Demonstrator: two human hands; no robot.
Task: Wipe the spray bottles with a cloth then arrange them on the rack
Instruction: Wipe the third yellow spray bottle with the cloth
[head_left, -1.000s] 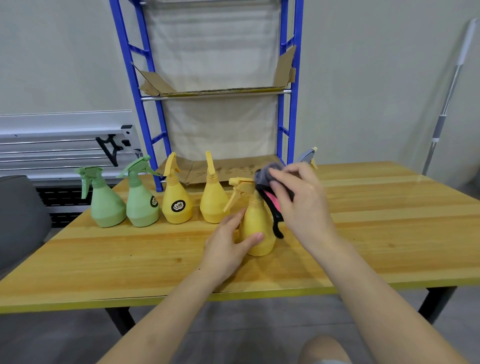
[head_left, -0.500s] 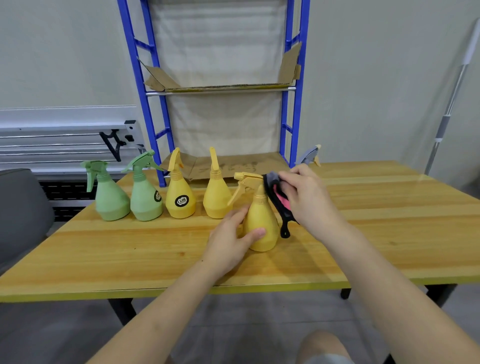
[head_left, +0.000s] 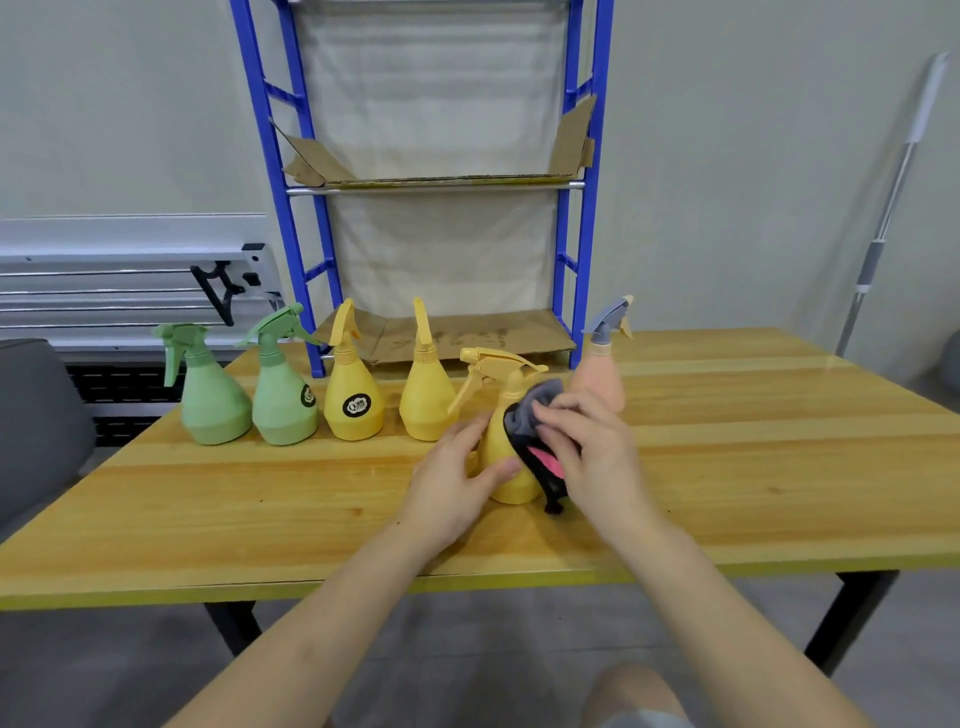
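Yellow bottle (head_left: 511, 457) stands mid-frame on the bench (head_left: 727, 467) between both hands. Left hand (head_left: 457, 480) grips its body; right hand (head_left: 592, 457) presses a bunched cloth (head_left: 535, 415) against its side.

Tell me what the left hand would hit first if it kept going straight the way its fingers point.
The left hand already grips the yellow bottle, so that comes first. Beyond it, probably the cloth held by the right hand.

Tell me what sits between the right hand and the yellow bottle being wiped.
In the head view, a grey cloth with black and pink parts lies between the right hand and the yellow bottle, pressed against its side.
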